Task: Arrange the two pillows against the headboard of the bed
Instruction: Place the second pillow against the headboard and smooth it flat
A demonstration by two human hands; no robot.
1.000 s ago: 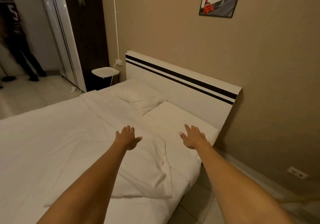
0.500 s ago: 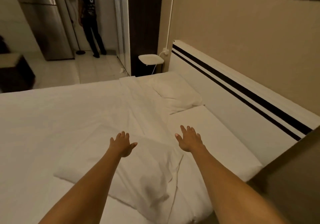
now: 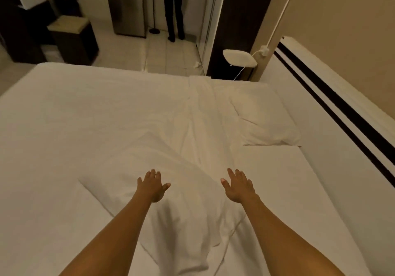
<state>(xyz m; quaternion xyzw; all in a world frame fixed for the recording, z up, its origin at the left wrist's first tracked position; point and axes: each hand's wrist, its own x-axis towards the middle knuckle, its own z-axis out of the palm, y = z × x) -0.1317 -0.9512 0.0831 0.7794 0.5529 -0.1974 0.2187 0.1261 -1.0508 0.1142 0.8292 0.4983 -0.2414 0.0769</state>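
A white pillow [image 3: 179, 218] lies askew on the near part of the white bed [image 3: 85, 126], away from the headboard. My left hand [image 3: 152, 187] hovers over it, fingers spread, holding nothing. My right hand [image 3: 239, 187] is stretched out palm down above that pillow's right edge, also empty. A second white pillow [image 3: 265, 117] rests flat at the far end, its long side next to the white headboard [image 3: 333, 109] with two black stripes. Bare mattress [image 3: 284, 181] shows between the near pillow and the headboard.
A small white side table [image 3: 239, 57] with a cable stands past the bed's far corner. A person [image 3: 174, 8] stands in the doorway beyond. A dark cabinet [image 3: 72, 40] sits on the tiled floor at the far left. A beige wall [image 3: 352, 19] rises behind the headboard.
My view has swung left and down over the bed. Both hands stay outstretched and open above the near pillow. The wall picture has left the frame.
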